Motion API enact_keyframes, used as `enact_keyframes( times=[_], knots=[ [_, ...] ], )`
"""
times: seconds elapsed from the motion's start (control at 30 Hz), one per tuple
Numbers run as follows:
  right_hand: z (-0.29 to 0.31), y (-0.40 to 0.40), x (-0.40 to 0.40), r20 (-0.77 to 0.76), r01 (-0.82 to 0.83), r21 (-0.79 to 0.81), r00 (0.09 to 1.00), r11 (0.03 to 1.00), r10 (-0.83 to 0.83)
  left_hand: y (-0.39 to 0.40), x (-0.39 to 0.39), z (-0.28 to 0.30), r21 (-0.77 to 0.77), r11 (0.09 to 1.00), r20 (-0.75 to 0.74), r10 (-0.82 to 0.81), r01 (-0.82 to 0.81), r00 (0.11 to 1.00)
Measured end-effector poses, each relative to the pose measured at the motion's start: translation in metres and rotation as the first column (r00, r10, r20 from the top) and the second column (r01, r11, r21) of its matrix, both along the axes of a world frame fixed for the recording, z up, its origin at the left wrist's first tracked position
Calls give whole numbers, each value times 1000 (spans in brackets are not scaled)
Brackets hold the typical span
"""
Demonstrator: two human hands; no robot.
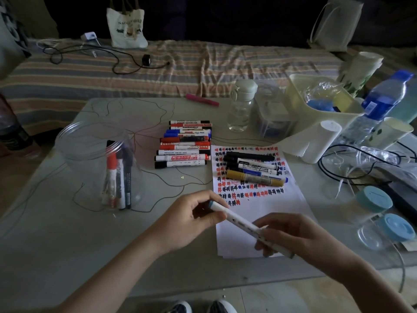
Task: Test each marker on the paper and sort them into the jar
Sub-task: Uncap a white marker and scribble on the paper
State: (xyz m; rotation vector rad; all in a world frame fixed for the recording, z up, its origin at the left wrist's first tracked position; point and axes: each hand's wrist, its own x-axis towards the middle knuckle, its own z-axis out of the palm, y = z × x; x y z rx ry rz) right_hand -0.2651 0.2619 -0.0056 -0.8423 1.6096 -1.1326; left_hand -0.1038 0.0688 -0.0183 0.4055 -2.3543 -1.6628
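Marker [241, 221], white-barrelled with a blue cap, held across the near end of the paper [259, 213]: left hand [194, 219] pinches the capped end, right hand [286, 233] grasps the barrel's other end. Jar [99, 163], clear, stands on the tabletop [67, 245] well left of the paper, four markers upright inside. More markers lie on the paper's far half and in a row just left of it.

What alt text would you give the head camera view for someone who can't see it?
Two hands, left hand and right hand, hold a white marker over marked paper; a clear jar with markers stands left, a marker row behind.
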Motion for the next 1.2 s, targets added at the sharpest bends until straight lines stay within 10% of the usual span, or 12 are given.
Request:
enact_keyframes(
  times=[0.17, 0.6, 0.73, 0.83, 1.07, 1.2],
  knots=[
    [10, -18, 14, -573, -131, 117, 801, 984, 175, 9, -9, -1, -742, 658, 14, -177, 129, 984],
    [5, -10, 29, -645, -105, 92, 752, 990, 139, 2, -10, -28, -576, 779, 58, -263, 248, 963],
    [-1, 14, 1, -464, 63, 160, 885, 985, 19, -44, 12, -33, -572, 817, -157, -29, -67, 987],
    [-11, 17, -4, -477, 44, 200, 877, 979, 58, -33, 14, -37, -586, 809, -44, -87, 45, 995],
    [-11, -13, 4, -421, 112, -52, 899, 992, -124, -12, -15, -54, -437, 874, -163, 155, -212, 974],
    [-4, -21, -2, 145, 357, -296, 934, 886, -327, -20, -23, -58, -450, 858, -125, 214, -247, 969]
  ],
)
